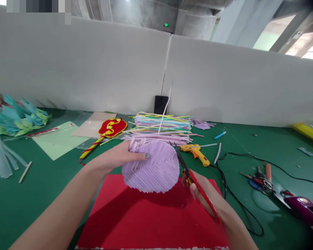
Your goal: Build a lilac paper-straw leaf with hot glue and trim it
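Observation:
My left hand [127, 152] grips a round lilac disc of pipe cleaners [153, 170] by its upper left side, thumb across the face. The disc's strips lie in slanting rows, and a few pale ends stick up near my fingers. In my right hand [198, 187] is a pair of red-handled scissors [181, 158]. Its dark blades point up and left, beside the disc's right edge, with the tips slightly apart. Both are held above a red board [151, 222]. Behind the disc lies a pile of pastel pipe cleaners [161, 126], one long pale strip standing up from it.
Right of the pile lies a yellow glue gun [197, 152] with a black cable. Pliers [299, 205] and small tools rest at far right. A red and yellow fan-shaped piece [112, 128], a green sheet [58, 139] and teal paper leaves [18, 116] are at left. White panels [94, 66] stand behind.

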Available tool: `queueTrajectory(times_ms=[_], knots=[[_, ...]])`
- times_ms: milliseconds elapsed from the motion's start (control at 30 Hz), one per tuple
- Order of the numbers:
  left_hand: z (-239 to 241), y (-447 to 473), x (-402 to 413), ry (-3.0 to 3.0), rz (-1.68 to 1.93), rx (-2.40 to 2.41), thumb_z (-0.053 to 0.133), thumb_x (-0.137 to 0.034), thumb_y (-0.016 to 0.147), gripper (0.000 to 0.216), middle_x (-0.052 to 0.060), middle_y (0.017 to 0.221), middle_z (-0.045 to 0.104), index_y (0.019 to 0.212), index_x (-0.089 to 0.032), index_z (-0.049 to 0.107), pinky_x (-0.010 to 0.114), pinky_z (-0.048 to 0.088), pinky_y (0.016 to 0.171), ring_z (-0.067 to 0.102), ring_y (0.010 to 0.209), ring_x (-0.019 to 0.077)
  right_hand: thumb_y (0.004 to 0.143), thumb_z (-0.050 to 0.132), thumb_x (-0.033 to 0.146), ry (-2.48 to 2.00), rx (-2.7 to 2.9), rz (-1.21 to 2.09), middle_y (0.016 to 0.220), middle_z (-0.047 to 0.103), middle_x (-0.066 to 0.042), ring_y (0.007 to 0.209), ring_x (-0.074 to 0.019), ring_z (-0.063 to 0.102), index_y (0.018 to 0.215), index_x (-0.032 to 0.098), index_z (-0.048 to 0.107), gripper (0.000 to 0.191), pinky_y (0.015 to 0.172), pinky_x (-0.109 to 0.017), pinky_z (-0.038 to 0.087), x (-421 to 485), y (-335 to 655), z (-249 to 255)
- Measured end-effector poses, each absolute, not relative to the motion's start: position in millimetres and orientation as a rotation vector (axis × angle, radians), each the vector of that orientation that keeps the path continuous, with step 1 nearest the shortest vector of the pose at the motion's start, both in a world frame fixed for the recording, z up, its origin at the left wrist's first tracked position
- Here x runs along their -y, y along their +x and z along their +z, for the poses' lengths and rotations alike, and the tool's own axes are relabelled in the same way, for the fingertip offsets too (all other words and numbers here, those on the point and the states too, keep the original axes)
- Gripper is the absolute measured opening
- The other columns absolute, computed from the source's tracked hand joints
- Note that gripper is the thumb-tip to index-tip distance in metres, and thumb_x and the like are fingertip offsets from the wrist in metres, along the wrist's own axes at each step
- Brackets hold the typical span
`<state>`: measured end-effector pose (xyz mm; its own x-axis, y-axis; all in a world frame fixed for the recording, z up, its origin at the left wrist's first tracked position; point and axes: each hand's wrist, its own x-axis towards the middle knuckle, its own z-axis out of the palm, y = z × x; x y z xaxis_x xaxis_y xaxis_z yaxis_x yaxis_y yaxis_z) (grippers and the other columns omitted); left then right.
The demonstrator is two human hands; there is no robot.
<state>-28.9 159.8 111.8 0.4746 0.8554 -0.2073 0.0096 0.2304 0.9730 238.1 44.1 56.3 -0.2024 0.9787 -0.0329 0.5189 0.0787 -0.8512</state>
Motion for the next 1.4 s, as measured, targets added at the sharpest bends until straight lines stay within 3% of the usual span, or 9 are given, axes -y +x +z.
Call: queueTrajectory(times_ms=[267, 533, 667, 867, 1400], knots=[[110, -22, -158, 1.254, 0.585, -0.935, 0.076, -0.005, 0.059, 0.041, 0.007, 0.091, 0.074, 0.098, -0.018, 0.072, 0.029, 0.056, 0.073, 0.070, 0.084, 0.0237, 0.085, 0.033, 0.063, -1.429, 1.805, 0.963, 0.066, 0.043, 0.001, 0.059, -0.0125, 0.036, 0.072, 0.020, 0.045, 0.047, 0.053, -0.025, 0.028, -44, 236, 58], [115, -28, -157, 1.476, 0.417, -0.953, 0.074, -0.031, 0.070, 0.050, 0.004, 0.113, 0.068, 0.118, -0.022, 0.061, 0.035, 0.048, 0.095, 0.062, 0.106, 0.0232, 0.082, 0.029, 0.072, -1.496, 1.826, 1.087, 0.066, 0.038, 0.003, 0.059, -0.0110, 0.034, 0.073, 0.019, 0.041, 0.055, 0.055, -0.025, 0.026, -42, 238, 68], [117, -30, -158, 1.515, 0.372, -0.965, 0.072, -0.038, 0.072, 0.056, 0.004, 0.115, 0.067, 0.124, -0.025, 0.056, 0.036, 0.048, 0.094, 0.061, 0.108, 0.0235, 0.078, 0.029, 0.077, -1.529, 1.802, 1.154, 0.064, 0.036, 0.004, 0.057, -0.0102, 0.034, 0.072, 0.019, 0.039, 0.058, 0.053, -0.024, 0.026, -42, 238, 67], [116, -30, -158, 1.546, 0.333, -0.946, 0.071, -0.040, 0.073, 0.059, 0.004, 0.107, 0.071, 0.128, -0.025, 0.054, 0.037, 0.050, 0.091, 0.063, 0.104, 0.0248, 0.080, 0.030, 0.075, -1.545, 1.807, 1.164, 0.063, 0.037, 0.004, 0.056, -0.0099, 0.033, 0.072, 0.019, 0.039, 0.057, 0.052, -0.024, 0.025, -41, 236, 68], [117, -23, -155, 1.500, 0.304, -0.969, 0.070, -0.033, 0.072, 0.041, 0.003, 0.090, 0.073, 0.111, -0.021, 0.064, 0.034, 0.051, 0.084, 0.065, 0.095, 0.0223, 0.081, 0.027, 0.075, -1.557, 1.821, 1.107, 0.056, 0.039, 0.004, 0.054, -0.0111, 0.036, 0.068, 0.021, 0.036, 0.056, 0.050, -0.024, 0.026, -42, 234, 68]])
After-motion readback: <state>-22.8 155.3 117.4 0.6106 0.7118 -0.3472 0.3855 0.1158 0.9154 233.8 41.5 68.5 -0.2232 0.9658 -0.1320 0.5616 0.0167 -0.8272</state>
